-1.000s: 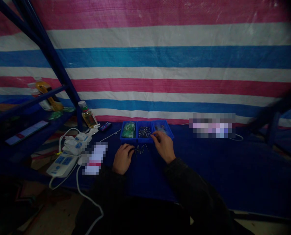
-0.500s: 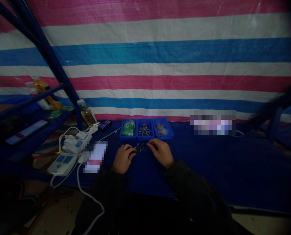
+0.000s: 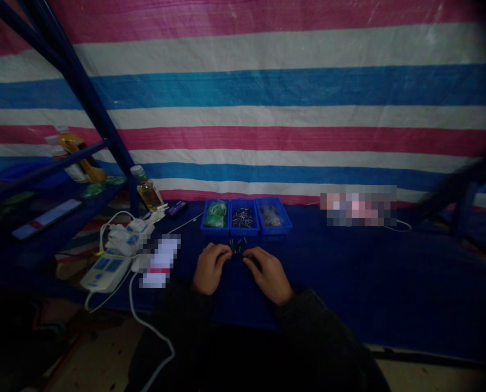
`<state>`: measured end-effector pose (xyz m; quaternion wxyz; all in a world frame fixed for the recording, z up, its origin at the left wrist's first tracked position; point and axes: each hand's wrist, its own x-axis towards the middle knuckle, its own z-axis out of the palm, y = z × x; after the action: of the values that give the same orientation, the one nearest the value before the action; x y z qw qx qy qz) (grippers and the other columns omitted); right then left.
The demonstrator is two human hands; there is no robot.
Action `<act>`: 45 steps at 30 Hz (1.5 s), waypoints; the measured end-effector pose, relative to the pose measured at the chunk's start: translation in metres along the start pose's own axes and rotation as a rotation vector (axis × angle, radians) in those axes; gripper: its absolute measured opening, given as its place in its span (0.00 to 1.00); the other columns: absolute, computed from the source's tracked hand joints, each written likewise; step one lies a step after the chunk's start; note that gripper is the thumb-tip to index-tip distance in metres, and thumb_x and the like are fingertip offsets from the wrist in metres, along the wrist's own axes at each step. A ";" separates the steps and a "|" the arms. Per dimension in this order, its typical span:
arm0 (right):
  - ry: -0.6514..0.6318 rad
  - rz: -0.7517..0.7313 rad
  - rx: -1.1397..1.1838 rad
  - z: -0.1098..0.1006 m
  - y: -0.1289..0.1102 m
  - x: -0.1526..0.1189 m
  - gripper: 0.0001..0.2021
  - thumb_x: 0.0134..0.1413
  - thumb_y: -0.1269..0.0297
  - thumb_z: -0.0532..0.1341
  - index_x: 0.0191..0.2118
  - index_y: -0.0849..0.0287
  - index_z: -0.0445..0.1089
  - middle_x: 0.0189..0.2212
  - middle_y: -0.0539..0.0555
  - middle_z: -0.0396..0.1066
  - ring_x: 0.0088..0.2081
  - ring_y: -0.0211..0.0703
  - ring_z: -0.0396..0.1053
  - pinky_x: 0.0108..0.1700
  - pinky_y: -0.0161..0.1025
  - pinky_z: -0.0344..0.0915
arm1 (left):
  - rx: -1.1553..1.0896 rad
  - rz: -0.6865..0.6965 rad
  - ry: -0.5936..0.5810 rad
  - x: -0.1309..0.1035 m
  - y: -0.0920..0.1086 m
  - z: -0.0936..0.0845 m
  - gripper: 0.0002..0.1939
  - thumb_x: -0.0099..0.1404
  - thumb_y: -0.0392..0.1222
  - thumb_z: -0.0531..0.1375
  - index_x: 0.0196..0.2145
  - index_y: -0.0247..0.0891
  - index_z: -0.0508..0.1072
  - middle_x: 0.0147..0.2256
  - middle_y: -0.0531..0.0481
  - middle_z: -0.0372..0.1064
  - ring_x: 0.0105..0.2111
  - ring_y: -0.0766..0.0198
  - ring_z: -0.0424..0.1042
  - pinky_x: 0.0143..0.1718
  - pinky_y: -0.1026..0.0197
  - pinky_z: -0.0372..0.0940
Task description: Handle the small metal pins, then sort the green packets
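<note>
A small pile of thin metal pieces [image 3: 236, 246], which look like screws, lies on the blue table between my hands. My left hand [image 3: 210, 268] is at the pile's left side, thumb and fingertips pinched together; whatever is in the pinch is too small to make out. On the other side, my right hand [image 3: 268, 273] has its thumb and forefinger drawn together close to the pile, and its contents are likewise unclear. Just beyond stand three blue trays side by side: a left tray [image 3: 215, 231] with green bags, a middle tray [image 3: 245, 231] of similar metal pieces, and a right tray [image 3: 276, 230] with clear plastic bags.
Left of my hands lie a phone [image 3: 163, 261] with a blurred screen, a white power strip [image 3: 106, 275] and cables. A drink bottle [image 3: 147, 188] stands by the blue frame [image 3: 116, 139]. A blurred device [image 3: 359, 209] lies at the back right, before a striped sheet [image 3: 291, 114].
My right hand has drawn back slightly toward me, its fingertips lower beside the pile. The left fingers have closed together and shifted slightly right. The metal pieces lie somewhat differently.
</note>
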<state>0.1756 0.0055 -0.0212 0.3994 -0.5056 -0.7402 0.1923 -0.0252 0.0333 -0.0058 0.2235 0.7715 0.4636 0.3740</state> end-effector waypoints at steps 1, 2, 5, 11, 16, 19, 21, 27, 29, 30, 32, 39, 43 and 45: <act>0.010 0.011 0.010 0.002 -0.002 -0.003 0.06 0.68 0.65 0.59 0.46 0.53 0.73 0.38 0.52 0.76 0.39 0.46 0.76 0.45 0.40 0.69 | -0.074 -0.021 0.023 -0.001 0.002 0.002 0.07 0.73 0.37 0.57 0.40 0.41 0.75 0.35 0.51 0.76 0.38 0.59 0.74 0.43 0.59 0.65; 0.020 0.020 0.015 0.005 -0.004 -0.005 0.07 0.68 0.65 0.59 0.47 0.53 0.73 0.38 0.52 0.76 0.39 0.46 0.76 0.45 0.40 0.69 | -0.136 -0.038 0.047 -0.002 0.005 0.005 0.07 0.73 0.37 0.56 0.41 0.41 0.75 0.35 0.51 0.76 0.38 0.60 0.75 0.43 0.59 0.66; 0.041 0.017 0.012 0.009 -0.010 -0.010 0.08 0.68 0.65 0.58 0.49 0.53 0.72 0.39 0.53 0.75 0.39 0.46 0.76 0.45 0.40 0.69 | -0.234 -0.070 0.081 -0.004 0.011 0.011 0.07 0.74 0.38 0.55 0.42 0.40 0.74 0.34 0.50 0.76 0.39 0.59 0.76 0.46 0.58 0.67; 0.040 -0.034 0.026 0.009 -0.016 -0.012 0.10 0.70 0.65 0.55 0.51 0.53 0.72 0.42 0.54 0.75 0.41 0.46 0.76 0.47 0.40 0.70 | -0.280 -0.044 0.072 -0.005 0.019 0.016 0.11 0.74 0.40 0.56 0.44 0.41 0.79 0.38 0.48 0.77 0.43 0.57 0.76 0.50 0.56 0.67; 0.079 -0.023 0.043 0.009 -0.011 -0.012 0.12 0.70 0.64 0.56 0.54 0.54 0.71 0.39 0.55 0.76 0.40 0.47 0.76 0.47 0.42 0.71 | -0.326 -0.087 0.097 -0.007 0.020 0.016 0.08 0.72 0.40 0.58 0.41 0.39 0.79 0.39 0.47 0.78 0.43 0.57 0.76 0.49 0.55 0.68; 0.093 -0.023 0.045 0.010 -0.009 -0.012 0.13 0.70 0.63 0.56 0.55 0.54 0.71 0.39 0.56 0.76 0.39 0.48 0.76 0.46 0.43 0.73 | -0.270 -0.039 0.116 -0.008 0.020 0.015 0.07 0.70 0.39 0.61 0.39 0.41 0.80 0.41 0.46 0.78 0.48 0.54 0.73 0.54 0.50 0.67; 0.089 -0.036 0.057 0.010 -0.009 -0.012 0.14 0.70 0.63 0.56 0.56 0.54 0.71 0.40 0.56 0.76 0.41 0.48 0.76 0.47 0.43 0.73 | -0.200 0.001 0.138 -0.008 0.021 0.013 0.06 0.68 0.40 0.63 0.37 0.43 0.82 0.40 0.46 0.78 0.47 0.53 0.72 0.53 0.49 0.66; 0.073 -0.072 0.157 0.006 -0.013 -0.013 0.14 0.70 0.65 0.56 0.55 0.50 0.73 0.45 0.56 0.75 0.45 0.47 0.76 0.50 0.42 0.72 | -0.245 0.048 0.108 -0.009 0.024 0.011 0.05 0.67 0.39 0.65 0.36 0.41 0.82 0.35 0.47 0.79 0.39 0.56 0.74 0.44 0.54 0.69; 0.092 -0.070 0.170 0.006 -0.012 -0.013 0.12 0.69 0.66 0.57 0.52 0.51 0.74 0.43 0.55 0.75 0.44 0.46 0.76 0.49 0.41 0.72 | -0.267 0.038 0.093 -0.010 0.024 0.012 0.05 0.68 0.40 0.65 0.37 0.40 0.82 0.35 0.46 0.79 0.39 0.57 0.75 0.43 0.56 0.70; 0.105 -0.067 0.173 0.006 -0.012 -0.014 0.11 0.69 0.66 0.57 0.50 0.52 0.75 0.43 0.55 0.76 0.44 0.46 0.76 0.49 0.41 0.72 | -0.273 0.027 0.086 -0.010 0.024 0.012 0.05 0.68 0.40 0.64 0.37 0.40 0.82 0.36 0.46 0.79 0.39 0.57 0.76 0.43 0.56 0.70; 0.129 -0.060 0.175 0.007 -0.012 -0.013 0.09 0.69 0.65 0.58 0.46 0.53 0.75 0.41 0.55 0.76 0.42 0.46 0.76 0.47 0.42 0.72 | -0.281 0.006 0.072 -0.011 0.024 0.013 0.06 0.68 0.39 0.64 0.38 0.40 0.82 0.36 0.46 0.79 0.38 0.58 0.76 0.43 0.57 0.71; 0.167 -0.040 0.185 0.004 -0.014 -0.013 0.07 0.69 0.64 0.57 0.39 0.54 0.72 0.36 0.54 0.74 0.38 0.46 0.74 0.43 0.41 0.71 | -0.244 -0.029 0.023 -0.012 0.023 0.014 0.05 0.68 0.40 0.63 0.38 0.40 0.80 0.37 0.48 0.79 0.38 0.59 0.77 0.44 0.58 0.71; 0.172 -0.031 0.185 0.004 -0.013 -0.013 0.07 0.68 0.65 0.58 0.39 0.54 0.72 0.35 0.53 0.74 0.38 0.46 0.74 0.42 0.41 0.70 | -0.209 -0.037 -0.030 -0.011 0.022 0.014 0.06 0.70 0.41 0.61 0.37 0.40 0.78 0.36 0.48 0.78 0.38 0.59 0.77 0.42 0.59 0.69; 0.179 -0.025 0.183 0.004 -0.013 -0.013 0.07 0.68 0.65 0.57 0.39 0.54 0.72 0.35 0.54 0.74 0.37 0.46 0.73 0.41 0.41 0.70 | -0.196 -0.033 -0.061 -0.011 0.023 0.015 0.07 0.70 0.42 0.61 0.37 0.40 0.78 0.35 0.48 0.78 0.38 0.58 0.77 0.41 0.60 0.69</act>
<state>0.1669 -0.0112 -0.0200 0.5106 -0.4730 -0.6872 0.2081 -0.0044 0.0131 -0.0030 0.3182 0.7493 0.4304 0.3901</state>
